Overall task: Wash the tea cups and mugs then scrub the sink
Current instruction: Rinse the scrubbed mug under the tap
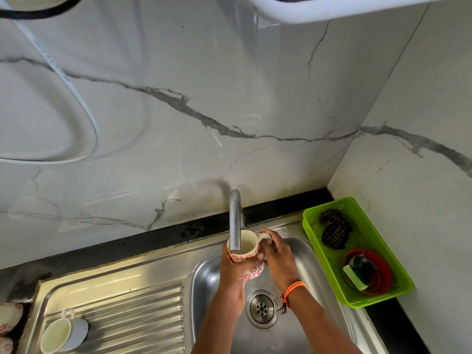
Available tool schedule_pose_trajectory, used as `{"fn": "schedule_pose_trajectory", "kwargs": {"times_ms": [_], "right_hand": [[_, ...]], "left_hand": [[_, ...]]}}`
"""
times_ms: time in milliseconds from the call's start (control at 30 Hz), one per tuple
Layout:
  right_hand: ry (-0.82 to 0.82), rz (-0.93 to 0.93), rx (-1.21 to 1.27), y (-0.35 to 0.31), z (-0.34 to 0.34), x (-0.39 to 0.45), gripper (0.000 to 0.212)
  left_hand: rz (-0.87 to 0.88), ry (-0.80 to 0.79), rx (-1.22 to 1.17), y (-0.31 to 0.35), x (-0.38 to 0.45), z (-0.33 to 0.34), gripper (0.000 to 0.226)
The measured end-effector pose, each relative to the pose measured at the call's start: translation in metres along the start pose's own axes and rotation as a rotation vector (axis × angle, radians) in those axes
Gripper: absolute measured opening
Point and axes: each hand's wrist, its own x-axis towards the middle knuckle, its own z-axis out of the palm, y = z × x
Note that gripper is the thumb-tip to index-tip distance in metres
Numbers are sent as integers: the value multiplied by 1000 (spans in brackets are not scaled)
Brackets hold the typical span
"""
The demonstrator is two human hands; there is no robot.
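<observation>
the mug [244, 254], cream with red flowers, is held over the sink [301, 254] right under the tap [235, 221], whose spout end covers part of the mug's mouth. the left hand [233, 270] wraps the mug's body from below, fingers curled around it, hiding most of the lower pattern. the right hand [277, 254] grips the handle side, its fingers around the handle; the thumb is hard to make out behind the mug. an orange band [293, 288] sits on the right wrist. whether water is running cannot be told. the drain [261, 308] lies below, between the forearms, which are cut off at the bottom edge.

on the ribbed drainboard [143, 318] a white cup [62, 332] lies on its side, mouth toward the camera. at the far left edge two more flowered pieces [7, 319] are cut off, too partial to name.

right of the sink, a green basket [398, 254] holds a dark scrubber [334, 232] and a red dish [383, 272] with a sponge [356, 277]; the dish's contents are murky. a white rim [332, 8] crosses the top, mostly out of frame.
</observation>
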Motion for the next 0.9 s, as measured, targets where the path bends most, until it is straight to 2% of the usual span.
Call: {"fn": "schedule_pose_trajectory", "kwargs": {"times_ms": [133,233,333,567,633,700,733,833,867,900], "right_hand": [[-2,54,107,-3,-7,-5,37],[17,72,166,-4,-8,-7,34],[40,67,184,-2,-9,-10,43],[37,128,331,-3,-18,-2,58],[42,113,369,-4,-16,3,55],[38,70,376,-6,-13,9,48],[31,51,373,-7,-12,12,47],[0,20,394,-8,-5,21,37],[-9,21,417,-9,-2,23,35],[-22,24,448,-10,2,25,36]], "left_hand": [[11,-65,11,2,-1,5,90],[6,-110,54,5,-5,13,68],[-19,-96,94,2,-1,17,57],[11,-58,126,1,11,28,55],[51,-67,112,0,17,28,61],[106,-74,109,2,20,29,80],[112,-69,110,3,19,28,83],[91,-23,146,0,25,23,63],[82,1,157,-2,29,19,62],[87,30,163,-4,33,16,70]]}}
